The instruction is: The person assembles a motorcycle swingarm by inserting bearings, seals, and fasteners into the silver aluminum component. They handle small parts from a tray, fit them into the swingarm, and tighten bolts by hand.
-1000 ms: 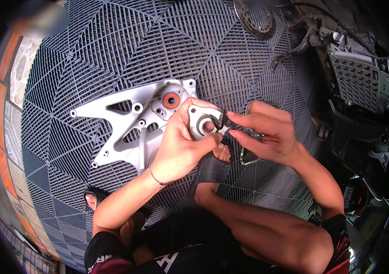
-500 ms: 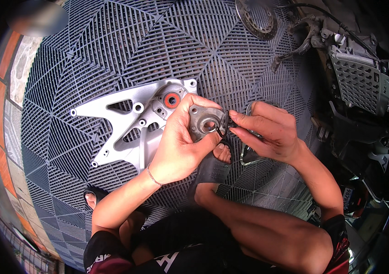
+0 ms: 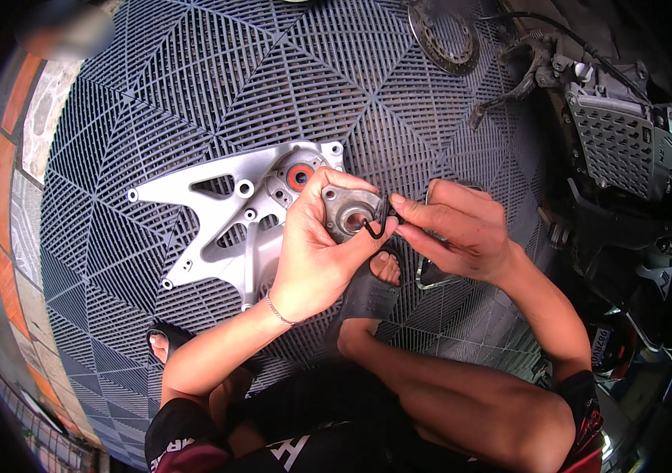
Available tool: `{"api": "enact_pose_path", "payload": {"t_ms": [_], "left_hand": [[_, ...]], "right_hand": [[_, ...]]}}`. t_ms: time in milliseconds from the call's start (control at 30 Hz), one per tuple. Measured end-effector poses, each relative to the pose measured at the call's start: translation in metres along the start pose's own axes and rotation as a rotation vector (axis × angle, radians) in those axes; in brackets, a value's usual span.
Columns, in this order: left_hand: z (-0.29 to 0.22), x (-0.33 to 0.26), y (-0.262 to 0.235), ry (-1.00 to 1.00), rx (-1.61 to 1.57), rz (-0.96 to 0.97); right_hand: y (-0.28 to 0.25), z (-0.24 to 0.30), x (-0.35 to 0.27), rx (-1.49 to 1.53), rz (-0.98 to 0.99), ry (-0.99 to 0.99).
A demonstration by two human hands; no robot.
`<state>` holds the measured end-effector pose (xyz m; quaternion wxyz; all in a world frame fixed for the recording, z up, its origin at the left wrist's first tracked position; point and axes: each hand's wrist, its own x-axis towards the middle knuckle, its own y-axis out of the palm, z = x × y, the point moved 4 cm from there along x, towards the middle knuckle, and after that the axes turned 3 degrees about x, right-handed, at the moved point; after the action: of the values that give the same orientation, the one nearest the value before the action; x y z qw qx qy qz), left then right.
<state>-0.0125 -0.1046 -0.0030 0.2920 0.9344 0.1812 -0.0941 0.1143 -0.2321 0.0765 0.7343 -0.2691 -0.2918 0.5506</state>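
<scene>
In front of me, my left hand (image 3: 316,244) grips a round-bored metal flange (image 3: 337,206) with bolt holes, thumb along its lower edge. A thin black loop (image 3: 377,234), resembling a rubber ring, curves across the bore beside that thumb. Just to the right, my right hand (image 3: 458,229) is closed in a pinch at the loop's right side; its fingertips hide part of it. Under and left of my left hand lies a silver swingarm-like bracket (image 3: 182,180) with an orange-red seal (image 3: 300,176) in its hub.
Grey slatted floor tiles (image 3: 162,102) stretch around me. A shiny-edged part (image 3: 431,276) lies beneath my right hand, partly hidden. At the far right stand a brake disc (image 3: 450,43) and a vehicle with a perforated metal guard (image 3: 616,142). My sandalled foot (image 3: 371,296) is close below my hands.
The black loop now hangs as a wider hook over the flange's bore. My right hand has shifted slightly left, and the flange is tilted a little differently.
</scene>
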Motion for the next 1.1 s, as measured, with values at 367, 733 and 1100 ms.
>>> {"api": "enact_pose_path", "payload": {"t_ms": [367, 733, 1100], "left_hand": [[0.021, 0.002, -0.011, -0.039, 0.043, -0.034], [0.031, 0.014, -0.066, -0.180, 0.168, -0.175], [0.070, 0.015, -0.065, -0.105, 0.311, -0.416]], "right_hand": [[0.011, -0.003, -0.001, 0.068, 0.038, 0.186], [0.068, -0.060, 0.006, 0.669, 0.023, 0.701], [0.115, -0.105, 0.017, 0.698, 0.007, 0.728]]}}
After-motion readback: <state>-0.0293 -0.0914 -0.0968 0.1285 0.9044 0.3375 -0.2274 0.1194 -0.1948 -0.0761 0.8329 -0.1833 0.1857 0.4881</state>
